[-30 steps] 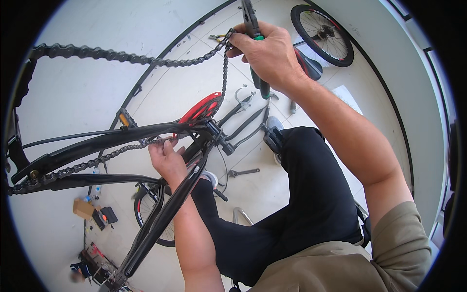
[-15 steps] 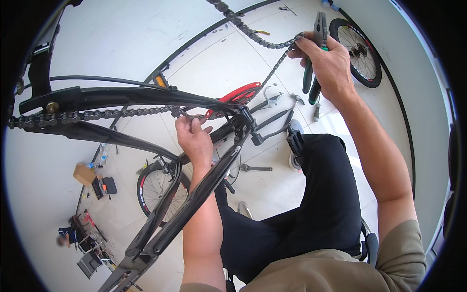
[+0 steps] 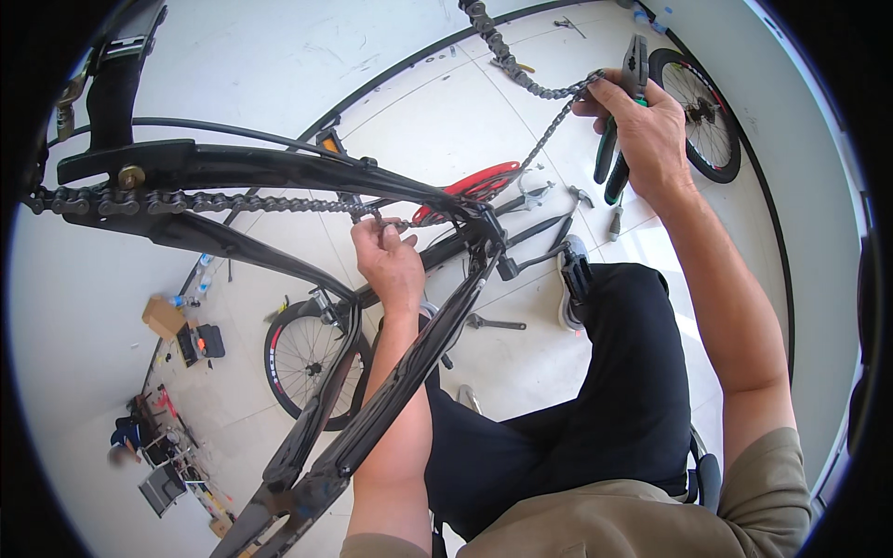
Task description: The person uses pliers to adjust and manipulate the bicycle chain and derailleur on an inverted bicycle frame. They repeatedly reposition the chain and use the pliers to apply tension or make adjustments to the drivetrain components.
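A black bicycle frame [image 3: 270, 173] stands in front of me with its dark chain [image 3: 251, 203] running along it. My left hand [image 3: 391, 270] pinches the chain with thumb and fingers just left of the red chainring guard [image 3: 484, 182]. At upper right, my right hand [image 3: 656, 139] grips a pair of pliers with green-and-black handles [image 3: 635, 70], jaws pointing up. Its thumb and fingertips also pinch the chain, which slants up from the chainring to them and then hangs in a curve toward the top edge. The exact links under my fingertips are hidden.
On the tiled floor lie a hammer [image 3: 581, 196], a screwdriver [image 3: 616, 223] and a wrench [image 3: 496, 323]. A loose wheel [image 3: 696, 110] leans by the right wall. Lower left are an open cardboard box [image 3: 164, 317], a black case [image 3: 210, 340] and another person [image 3: 126, 437]. A crank pedal [image 3: 577, 272] sits near my knee.
The whole view has shifted slightly, so the frame, chain and both hands appear a little farther right. Both hands keep their hold; the pliers stay in my right hand.
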Motion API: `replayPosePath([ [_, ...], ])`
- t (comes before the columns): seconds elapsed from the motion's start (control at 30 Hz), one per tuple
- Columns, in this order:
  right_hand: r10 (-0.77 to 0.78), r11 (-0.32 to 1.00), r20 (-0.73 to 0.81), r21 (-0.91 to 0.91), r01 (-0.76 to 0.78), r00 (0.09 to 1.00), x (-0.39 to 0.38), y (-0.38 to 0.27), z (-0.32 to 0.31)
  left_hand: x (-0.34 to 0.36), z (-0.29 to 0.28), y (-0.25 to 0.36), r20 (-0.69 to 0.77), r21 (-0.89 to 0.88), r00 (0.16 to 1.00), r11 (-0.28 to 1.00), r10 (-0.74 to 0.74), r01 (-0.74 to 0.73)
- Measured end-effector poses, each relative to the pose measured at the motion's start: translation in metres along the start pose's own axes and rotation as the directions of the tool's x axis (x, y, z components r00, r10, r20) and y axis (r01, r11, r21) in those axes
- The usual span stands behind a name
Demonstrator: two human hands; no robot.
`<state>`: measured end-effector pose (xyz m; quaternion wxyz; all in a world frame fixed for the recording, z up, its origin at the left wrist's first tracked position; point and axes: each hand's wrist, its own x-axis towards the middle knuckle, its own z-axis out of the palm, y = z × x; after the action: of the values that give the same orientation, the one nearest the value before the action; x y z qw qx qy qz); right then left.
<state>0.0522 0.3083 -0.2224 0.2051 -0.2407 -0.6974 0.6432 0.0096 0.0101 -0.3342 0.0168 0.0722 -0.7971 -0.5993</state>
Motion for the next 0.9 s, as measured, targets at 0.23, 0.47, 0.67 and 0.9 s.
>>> replayPosePath([
  [0.23, -0.018, 1.0, 0.0, -0.013, 0.018, 1.0, -0.005, -0.001, -0.001, -0.001, 0.0, -0.007, -0.005, 0.031, 0.998, 0.997, 0.065, -0.065],
  [0.47, -0.034, 0.999, 0.026, -0.011, 0.034, 0.999, -0.001, -0.001, -0.001, -0.005, -0.001, -0.006, 0.068, 0.029, 0.99, 0.992, 0.122, -0.124],
  [0.67, -0.014, 1.0, 0.013, -0.018, 0.014, 1.0, -0.002, 0.0, 0.001, -0.007, -0.001, -0.007, 0.024, -0.065, 0.989, 0.987, 0.148, -0.147],
  [0.9, -0.012, 0.999, 0.003, 0.031, 0.012, 1.0, 0.0, 0.001, -0.001, -0.01, -0.005, -0.01, 0.066, -0.08, 0.989, 0.989, 0.133, -0.127],
])
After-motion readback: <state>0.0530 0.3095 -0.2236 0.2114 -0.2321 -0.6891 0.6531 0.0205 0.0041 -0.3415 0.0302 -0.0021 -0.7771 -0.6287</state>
